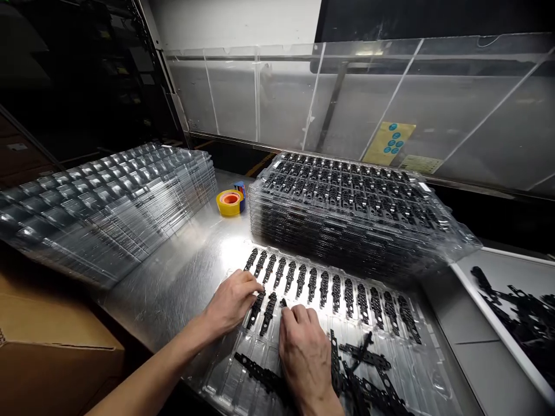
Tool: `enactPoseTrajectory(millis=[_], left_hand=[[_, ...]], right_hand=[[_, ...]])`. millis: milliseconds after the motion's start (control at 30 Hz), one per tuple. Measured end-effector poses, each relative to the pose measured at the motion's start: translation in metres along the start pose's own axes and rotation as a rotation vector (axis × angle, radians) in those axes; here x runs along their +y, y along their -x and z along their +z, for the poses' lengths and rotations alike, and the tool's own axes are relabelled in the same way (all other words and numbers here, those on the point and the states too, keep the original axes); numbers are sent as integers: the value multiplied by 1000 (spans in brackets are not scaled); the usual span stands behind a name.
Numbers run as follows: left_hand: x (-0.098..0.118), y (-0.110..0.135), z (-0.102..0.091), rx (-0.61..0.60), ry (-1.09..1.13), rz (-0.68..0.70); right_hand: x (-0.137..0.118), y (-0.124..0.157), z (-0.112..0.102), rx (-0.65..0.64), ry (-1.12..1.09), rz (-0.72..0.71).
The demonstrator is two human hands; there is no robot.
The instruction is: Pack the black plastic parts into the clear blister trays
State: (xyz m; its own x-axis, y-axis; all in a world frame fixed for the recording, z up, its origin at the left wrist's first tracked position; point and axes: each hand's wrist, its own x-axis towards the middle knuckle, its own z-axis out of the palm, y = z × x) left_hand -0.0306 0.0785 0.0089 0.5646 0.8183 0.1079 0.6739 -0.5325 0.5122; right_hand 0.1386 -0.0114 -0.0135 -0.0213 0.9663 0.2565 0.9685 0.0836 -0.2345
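A clear plastic tray [225,384] lies on the metal table, its far row filled with slim black perforated plastic parts [324,289]. In its second row, my left hand [232,300] has its fingers closed at the top end of a black plastic part [255,311]. Just right of that sits another such part [268,314]. My right hand [306,349] is closed with fingers bent down over the slot beside it; a dark tip [283,302] of a black part shows at its fingertips, the rest hidden under the hand. Loose black parts [368,381] lie piled across the tray's near side.
Behind the tray stands a tall stack of filled trays [347,216]. To the left is a stack of clear trays [143,214], with yellow tape [230,203] between the stacks. A cardboard box [52,341] is at near left, a white bin [498,312] of black parts at right.
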Motion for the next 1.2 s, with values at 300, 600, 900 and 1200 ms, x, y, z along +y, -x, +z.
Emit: enactPoseTrajectory(millis=[300,600,900,1200], left_hand=[[-11,16,-15,-141,-137,-8],[-19,8,-8,-42,-228,51],[60,39,27,-330,-85,169],[62,41,24,-327,65,172]], right_hand=[[10,-8,3,-133,-131,-84],[59,23,-24,52,-84,-60],[107,89,-23,-22,130,97],[108,97,-53,-21,-162,118]])
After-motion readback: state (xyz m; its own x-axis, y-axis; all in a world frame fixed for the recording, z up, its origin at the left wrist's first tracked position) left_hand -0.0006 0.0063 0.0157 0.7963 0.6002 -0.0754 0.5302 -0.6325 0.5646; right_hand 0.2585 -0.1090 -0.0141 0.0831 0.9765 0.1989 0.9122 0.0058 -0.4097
